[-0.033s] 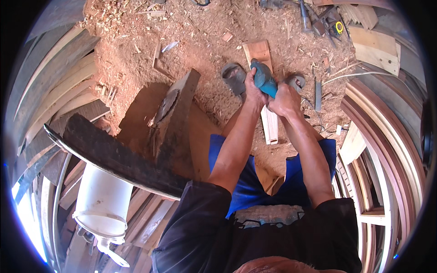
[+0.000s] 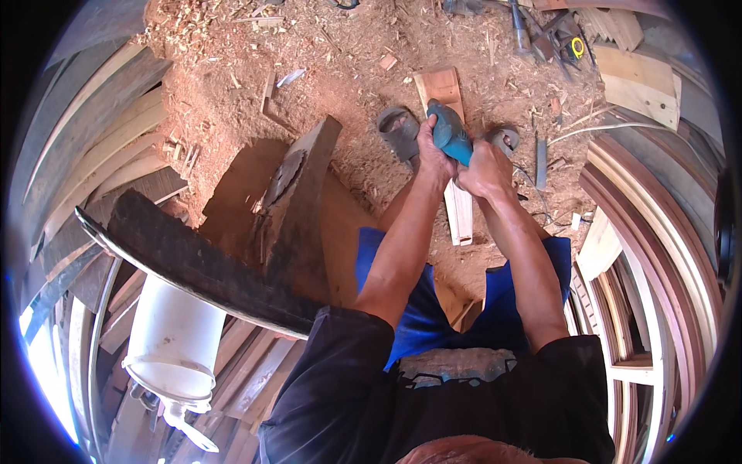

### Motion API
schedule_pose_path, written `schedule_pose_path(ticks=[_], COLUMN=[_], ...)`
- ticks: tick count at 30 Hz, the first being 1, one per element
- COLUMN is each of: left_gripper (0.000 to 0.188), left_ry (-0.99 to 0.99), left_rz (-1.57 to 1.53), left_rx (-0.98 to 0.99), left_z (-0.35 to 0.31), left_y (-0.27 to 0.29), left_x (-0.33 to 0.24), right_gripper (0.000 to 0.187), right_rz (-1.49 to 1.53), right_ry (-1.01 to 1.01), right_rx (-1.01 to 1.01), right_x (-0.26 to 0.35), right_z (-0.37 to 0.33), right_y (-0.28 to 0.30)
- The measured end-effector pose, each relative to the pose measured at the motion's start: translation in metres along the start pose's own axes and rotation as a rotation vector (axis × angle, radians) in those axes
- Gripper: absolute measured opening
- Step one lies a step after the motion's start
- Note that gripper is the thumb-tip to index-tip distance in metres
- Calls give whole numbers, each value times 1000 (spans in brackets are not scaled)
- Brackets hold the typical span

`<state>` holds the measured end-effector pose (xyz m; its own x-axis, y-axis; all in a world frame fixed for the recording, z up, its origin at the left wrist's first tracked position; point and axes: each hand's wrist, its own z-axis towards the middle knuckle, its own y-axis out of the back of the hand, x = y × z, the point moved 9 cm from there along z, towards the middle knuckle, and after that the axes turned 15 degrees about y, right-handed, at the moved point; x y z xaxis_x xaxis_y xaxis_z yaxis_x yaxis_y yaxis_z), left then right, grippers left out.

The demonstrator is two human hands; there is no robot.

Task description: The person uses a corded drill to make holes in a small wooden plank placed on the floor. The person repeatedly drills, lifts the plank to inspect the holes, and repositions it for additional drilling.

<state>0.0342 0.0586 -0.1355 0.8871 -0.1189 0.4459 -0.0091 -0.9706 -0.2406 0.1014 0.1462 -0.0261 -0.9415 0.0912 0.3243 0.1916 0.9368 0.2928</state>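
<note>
Black shirt: nearest to my view, soft dark cloth (image 2: 479, 402) fills the lower centre, with a faded grey patch on it.
Blue trousers: smooth fabric (image 2: 533, 298) shows just above the shirt, spread to both sides.
Left hand: bare, its fingers (image 2: 430, 133) curled along the front of the tool; I see the left hand (image 2: 437, 157) wrapped round it.
Right hand: the right hand (image 2: 487, 168) is folded tightly round the rear end, knuckles up, near the left one.
Teal power tool: a rounded, hard-cased body (image 2: 450, 135), slightly right of centre in the upper half, lying slantwise over the board.
Board: a narrow flat wooden board (image 2: 442, 81), reddish above the tool, with a paler length emerging below the hands.
Footwear: worn grey shoes (image 2: 399, 133), one on each side of the board.
Dark slab: rough and thick (image 2: 193, 243), left of centre, with a curved pale rim; a round metal disc (image 2: 286, 176) sits above it.
Bucket: smooth white plastic (image 2: 174, 329), lower left.
Ground: loose, crumbly sawdust (image 2: 340, 69) with curled shavings, across the upper frame.
Tape measure: yellow and round (image 2: 577, 48), upper right.
</note>
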Motion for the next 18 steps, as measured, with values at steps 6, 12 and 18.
schedule_pose_path(ticks=[6, 12, 18], left_gripper=[50, 52, 51], left_ry=[-37, -40, -70], left_rz=[-76, -28, -2], left_rx=[106, 95, 33], left_z=[0, -8, -5], left_y=[-1, -10, -5], left_x=[3, 13, 3], right_gripper=[45, 47, 44], right_rz=[-39, -40, 20], right_ry=[84, 94, 56], right_rx=[29, 55, 22], right_x=[2, -2, -9], right_z=[-1, -7, 2], right_y=[6, 12, -5])
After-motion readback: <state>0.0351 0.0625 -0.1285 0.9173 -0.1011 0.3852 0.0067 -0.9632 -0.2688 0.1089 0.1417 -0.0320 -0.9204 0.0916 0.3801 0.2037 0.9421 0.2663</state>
